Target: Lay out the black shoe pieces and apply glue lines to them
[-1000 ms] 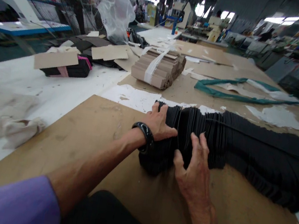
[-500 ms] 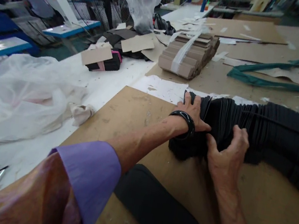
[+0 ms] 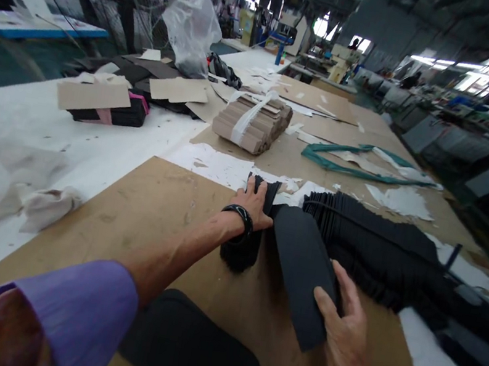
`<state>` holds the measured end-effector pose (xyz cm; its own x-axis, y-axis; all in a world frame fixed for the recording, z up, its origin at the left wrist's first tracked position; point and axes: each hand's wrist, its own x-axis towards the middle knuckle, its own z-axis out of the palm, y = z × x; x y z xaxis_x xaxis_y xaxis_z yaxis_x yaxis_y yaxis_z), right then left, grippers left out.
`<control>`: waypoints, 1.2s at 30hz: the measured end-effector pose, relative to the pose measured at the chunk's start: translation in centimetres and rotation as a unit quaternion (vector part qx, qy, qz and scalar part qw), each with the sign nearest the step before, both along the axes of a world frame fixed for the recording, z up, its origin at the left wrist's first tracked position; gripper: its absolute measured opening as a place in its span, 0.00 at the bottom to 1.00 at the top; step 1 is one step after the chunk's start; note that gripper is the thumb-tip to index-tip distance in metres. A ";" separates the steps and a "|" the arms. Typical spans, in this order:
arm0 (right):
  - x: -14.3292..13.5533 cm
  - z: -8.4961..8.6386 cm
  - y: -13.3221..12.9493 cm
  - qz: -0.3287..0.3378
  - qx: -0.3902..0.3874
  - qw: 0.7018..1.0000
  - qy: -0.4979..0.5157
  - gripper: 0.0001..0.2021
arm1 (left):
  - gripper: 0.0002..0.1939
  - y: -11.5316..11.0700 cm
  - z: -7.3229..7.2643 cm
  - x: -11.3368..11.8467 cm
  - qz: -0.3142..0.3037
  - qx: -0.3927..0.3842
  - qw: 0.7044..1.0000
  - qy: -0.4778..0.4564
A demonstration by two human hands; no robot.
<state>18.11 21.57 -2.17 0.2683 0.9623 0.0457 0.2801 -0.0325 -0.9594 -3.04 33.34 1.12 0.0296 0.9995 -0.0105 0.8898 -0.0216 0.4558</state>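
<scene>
In the background, a workshop hall with ceiling lights and machines. In front, a white counter with a brown board across its near part. At mid-board, a short stack of black pieces, directly under the left hand. On the left side, with fingers spread over the stack and thumb extended to the right, close to the upper end of a dark panel; contact at that point not determinable. Between the short stack and a longer row of black pieces, the panel, long, flat and slanted, with its lower end toward the right hand. On the right side, with thumb and fingers pinching the panel by its edge near the lower end. On the left wrist, a black bracelet. At the near edge of view, a dark flat piece. Beyond the board, a strapped bundle of brown strips; to its right, a green loop; farther left, a clear plastic bag and a crumpled cloth.
</scene>
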 end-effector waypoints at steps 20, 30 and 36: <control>11.6 1.8 -10.7 0.145 -0.173 0.959 -0.172 0.27 | 0.49 0.0 -0.1 0.0 -0.004 -0.003 1.000 -0.006; 11.5 0.2 -11.7 0.106 -0.175 0.972 -0.116 0.23 | 0.50 0.1 -0.1 0.4 -0.014 -0.013 1.000 0.001; 9.7 -1.1 -10.3 0.241 -0.182 0.946 -0.119 0.22 | 0.49 0.0 -0.3 0.2 -0.011 -0.010 1.000 -0.005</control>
